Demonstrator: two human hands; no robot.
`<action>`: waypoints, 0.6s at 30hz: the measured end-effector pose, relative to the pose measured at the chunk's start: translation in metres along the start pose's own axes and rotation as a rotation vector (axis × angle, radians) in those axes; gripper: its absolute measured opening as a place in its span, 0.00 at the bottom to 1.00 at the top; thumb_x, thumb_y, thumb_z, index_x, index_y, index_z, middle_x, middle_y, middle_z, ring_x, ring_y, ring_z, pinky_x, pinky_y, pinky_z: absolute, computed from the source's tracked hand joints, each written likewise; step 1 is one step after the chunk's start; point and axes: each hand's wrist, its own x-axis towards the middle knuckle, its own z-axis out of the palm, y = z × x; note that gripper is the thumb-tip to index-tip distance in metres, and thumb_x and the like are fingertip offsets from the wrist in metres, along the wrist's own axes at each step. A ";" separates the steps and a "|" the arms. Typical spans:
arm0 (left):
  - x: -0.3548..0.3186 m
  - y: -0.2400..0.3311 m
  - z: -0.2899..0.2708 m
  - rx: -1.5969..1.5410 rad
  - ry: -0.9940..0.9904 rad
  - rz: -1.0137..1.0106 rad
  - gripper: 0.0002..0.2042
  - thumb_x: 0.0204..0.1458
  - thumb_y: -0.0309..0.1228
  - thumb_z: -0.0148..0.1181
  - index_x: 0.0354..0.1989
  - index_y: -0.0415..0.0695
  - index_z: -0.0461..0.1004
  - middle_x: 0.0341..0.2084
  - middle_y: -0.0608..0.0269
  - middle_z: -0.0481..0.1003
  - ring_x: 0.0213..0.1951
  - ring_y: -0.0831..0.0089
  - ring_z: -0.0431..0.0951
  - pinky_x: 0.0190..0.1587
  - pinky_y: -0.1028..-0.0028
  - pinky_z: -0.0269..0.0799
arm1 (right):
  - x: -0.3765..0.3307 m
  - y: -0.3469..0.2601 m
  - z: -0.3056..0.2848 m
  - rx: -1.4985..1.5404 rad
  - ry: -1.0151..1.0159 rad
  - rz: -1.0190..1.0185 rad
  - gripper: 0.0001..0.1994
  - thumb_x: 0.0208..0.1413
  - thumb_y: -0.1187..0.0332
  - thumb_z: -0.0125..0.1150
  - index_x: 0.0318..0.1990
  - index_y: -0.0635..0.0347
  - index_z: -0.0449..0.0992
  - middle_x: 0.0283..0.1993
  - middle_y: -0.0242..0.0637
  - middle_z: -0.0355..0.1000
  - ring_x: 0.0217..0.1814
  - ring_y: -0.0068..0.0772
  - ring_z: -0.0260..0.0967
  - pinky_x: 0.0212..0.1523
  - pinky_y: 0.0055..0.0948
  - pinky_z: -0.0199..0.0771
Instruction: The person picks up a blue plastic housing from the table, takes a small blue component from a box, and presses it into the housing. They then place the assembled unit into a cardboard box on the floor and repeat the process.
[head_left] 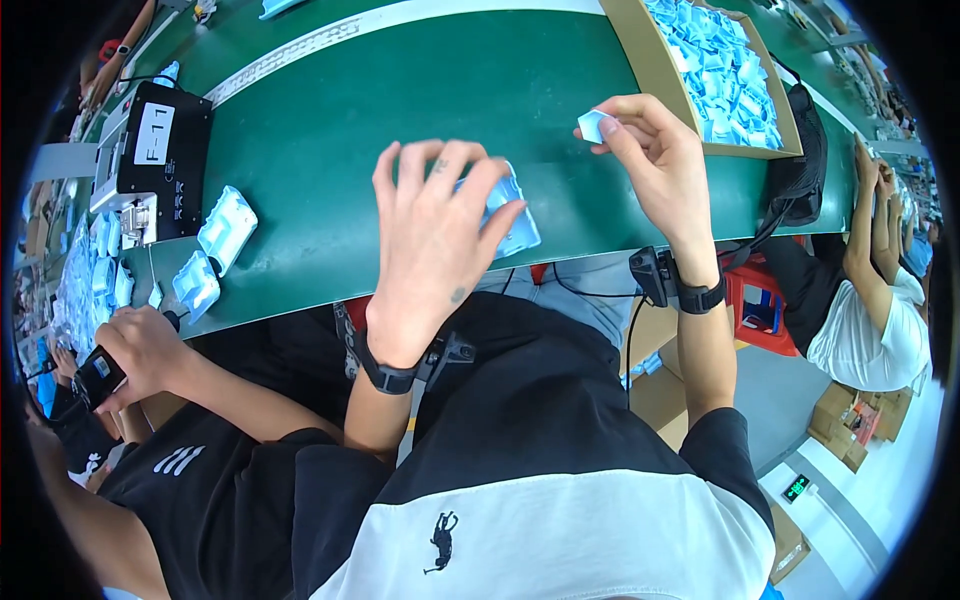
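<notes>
My left hand (432, 225) is over a light blue plastic tray-like part (522, 222) near the table's front edge, fingers spread and back of the hand up. It hides much of that part, and I cannot tell whether the fingertips touch it. Farther right, raised over the table, my right hand (655, 150) pinches a small light blue plastic piece (592, 126) between thumb and fingers. Both wrists wear black straps with small devices.
A cardboard box (690, 120) full of light blue pieces stands at the far right, beside a black bag (803, 160). Left on the green table (310, 130) are a black machine (165, 165) and two light blue housings (228, 230). A co-worker's hand (140, 345) holds a dark tool at left.
</notes>
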 end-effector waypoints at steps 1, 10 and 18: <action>-0.005 0.000 0.001 0.046 -0.067 0.019 0.10 0.54 0.34 0.71 0.43 0.46 0.83 0.48 0.60 0.76 0.52 0.56 0.73 0.60 0.55 0.65 | -0.001 0.000 0.002 0.020 0.013 0.002 0.08 0.70 0.75 0.59 0.51 0.71 0.77 0.45 0.41 0.82 0.49 0.27 0.81 0.49 0.26 0.82; 0.005 0.003 -0.003 -0.114 0.033 -0.382 0.17 0.53 0.34 0.73 0.50 0.44 0.82 0.54 0.54 0.75 0.50 0.56 0.74 0.53 0.61 0.73 | -0.008 -0.013 0.009 -0.150 -0.003 -0.103 0.09 0.68 0.73 0.63 0.49 0.69 0.78 0.46 0.39 0.82 0.48 0.26 0.82 0.50 0.23 0.80; -0.021 -0.014 -0.017 0.013 -0.088 0.022 0.23 0.48 0.35 0.76 0.53 0.44 0.81 0.58 0.61 0.75 0.50 0.58 0.74 0.56 0.58 0.69 | -0.010 -0.017 0.013 -0.401 0.015 -0.368 0.06 0.60 0.75 0.70 0.43 0.63 0.82 0.41 0.36 0.80 0.44 0.29 0.77 0.42 0.29 0.76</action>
